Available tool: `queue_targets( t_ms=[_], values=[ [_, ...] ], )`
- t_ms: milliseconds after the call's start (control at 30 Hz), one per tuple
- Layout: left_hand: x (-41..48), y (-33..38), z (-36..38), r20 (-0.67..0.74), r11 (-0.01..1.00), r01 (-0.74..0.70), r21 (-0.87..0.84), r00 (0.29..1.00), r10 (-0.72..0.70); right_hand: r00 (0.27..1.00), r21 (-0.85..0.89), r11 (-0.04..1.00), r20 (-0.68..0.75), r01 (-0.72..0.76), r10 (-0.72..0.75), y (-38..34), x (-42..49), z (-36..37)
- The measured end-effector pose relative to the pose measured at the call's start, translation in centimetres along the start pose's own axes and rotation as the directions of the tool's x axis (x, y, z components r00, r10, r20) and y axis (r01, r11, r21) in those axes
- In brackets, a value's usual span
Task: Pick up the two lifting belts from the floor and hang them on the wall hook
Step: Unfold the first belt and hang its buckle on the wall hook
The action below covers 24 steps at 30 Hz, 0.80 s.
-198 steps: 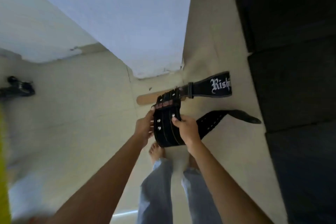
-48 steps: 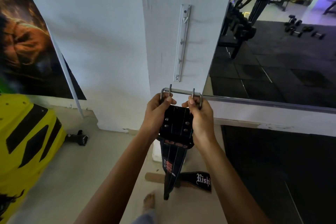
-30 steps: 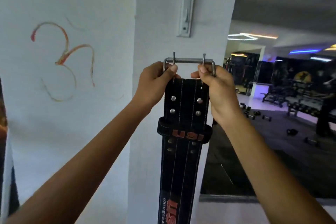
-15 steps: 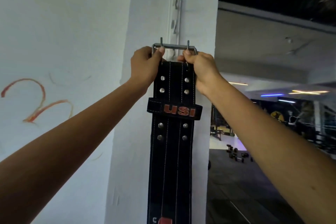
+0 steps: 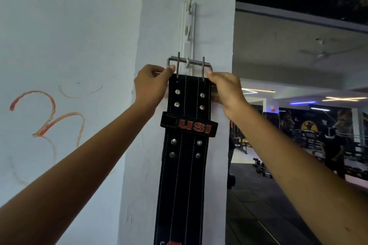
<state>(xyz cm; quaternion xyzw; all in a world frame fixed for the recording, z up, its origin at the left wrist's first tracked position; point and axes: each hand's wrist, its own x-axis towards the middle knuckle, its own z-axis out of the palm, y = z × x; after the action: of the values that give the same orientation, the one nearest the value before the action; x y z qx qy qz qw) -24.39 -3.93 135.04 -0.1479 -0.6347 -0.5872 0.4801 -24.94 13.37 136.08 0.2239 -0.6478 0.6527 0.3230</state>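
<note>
- My left hand (image 5: 152,83) and right hand (image 5: 225,87) hold the black lifting belt (image 5: 185,165) flat against the white pillar (image 5: 165,26). Each hand is pinching one top corner of the belt, just below the steel buckle (image 5: 189,63).
- What has just changed: the buckle's top bar now lies across the lowest hook (image 5: 187,61) of the white hook rail (image 5: 188,32). Half a second ago the buckle was a little below and in front of that hook.
- I judge that the first belt is at the point of hanging but not yet released. Whether the bar is truly seated behind the hook tip is too small to tell.
- The strap hangs straight down the pillar and runs out of the bottom of the view. The red "USI" keeper loop (image 5: 189,126) sits below my hands.
- Against the frame of 1.6 seconds ago: the belt was then at waist height, well under the rail, and the floor was in sight. On it lay the second belt, which is now out of view.
- Against the earliest frame: both belts were on the floor and my hands were just closing on this one.
- By my reckoning, half the task is nearly done. The second belt has yet to be fetched.
</note>
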Motion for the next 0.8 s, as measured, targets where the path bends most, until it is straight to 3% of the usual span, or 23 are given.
queue_targets(
  t_ms=[100, 167, 233, 300, 500, 667, 800],
  values=[
    [-3.4, 0.3, -1.0, -0.118, 0.984, -0.142, 0.103, 0.981, 0.154, 0.998, -0.040, 0.998, -0.033, 0.052, -0.053, 1.2, -1.6, -1.0],
    [-6.0, 0.3, -1.3, -0.172, 0.943, -0.294, 0.155, 0.932, 0.319, 0.998, -0.054, 0.997, -0.022, 0.049, -0.051, 1.6, -3.3, -1.4],
    [-8.8, 0.2, -0.9, -0.124, 0.887, -0.414, 0.204, 0.888, 0.443, 0.999, -0.063, 0.998, -0.021, 0.030, -0.031, 2.4, -5.0, -1.8],
    [-11.3, 0.0, -0.2, -0.023, 0.856, -0.459, 0.236, 0.879, 0.477, 1.000, -0.081, 0.997, -0.030, 0.003, -0.005, 3.3, -6.8, -2.3],
    [-17.5, -1.0, 1.2, 0.101, 0.910, -0.348, 0.224, 0.937, 0.333, 0.991, -0.093, 0.986, -0.029, -0.135, 0.133, 5.6, -12.9, -5.3],
    [-23.4, -2.4, 2.1, 0.176, 0.960, -0.141, 0.243, 0.979, 0.099, 0.969, -0.154, 0.956, -0.018, -0.248, 0.248, 8.8, -18.8, -8.8],
    [-29.5, -4.9, 2.5, 0.243, 0.953, 0.080, 0.291, 0.958, -0.154, 0.923, -0.194, 0.905, 0.001, -0.378, 0.385, 12.6, -24.2, -11.5]
  ],
)
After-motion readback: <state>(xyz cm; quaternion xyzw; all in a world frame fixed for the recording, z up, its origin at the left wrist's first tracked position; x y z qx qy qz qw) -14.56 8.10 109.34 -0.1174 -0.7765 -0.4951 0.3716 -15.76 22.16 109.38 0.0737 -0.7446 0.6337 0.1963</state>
